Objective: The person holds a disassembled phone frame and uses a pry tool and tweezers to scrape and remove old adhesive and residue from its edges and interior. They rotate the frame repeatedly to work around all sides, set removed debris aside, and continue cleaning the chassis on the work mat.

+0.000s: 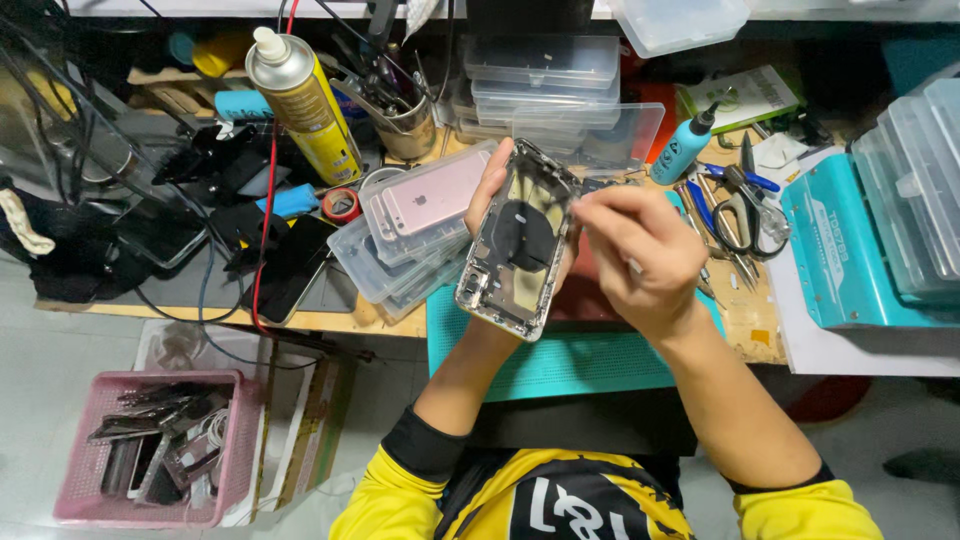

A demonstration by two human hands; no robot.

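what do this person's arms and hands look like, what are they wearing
Both hands, left hand and right hand, are bare: no gloves or rings visible. The forearms are bare too. Yellow sleeves with black cuffs are pushed up near the elbows.

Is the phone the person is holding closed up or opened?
Opened. The phone housing in the left hand has no screen; its dark inner parts and round coil show. The right hand works at its edge.

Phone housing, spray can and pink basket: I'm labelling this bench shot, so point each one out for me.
Phone housing [520, 240]: head view, on the dark round coil in its open inside.
Spray can [305, 105]: head view, on the yellow body.
Pink basket [75, 470]: head view, on its left wall.
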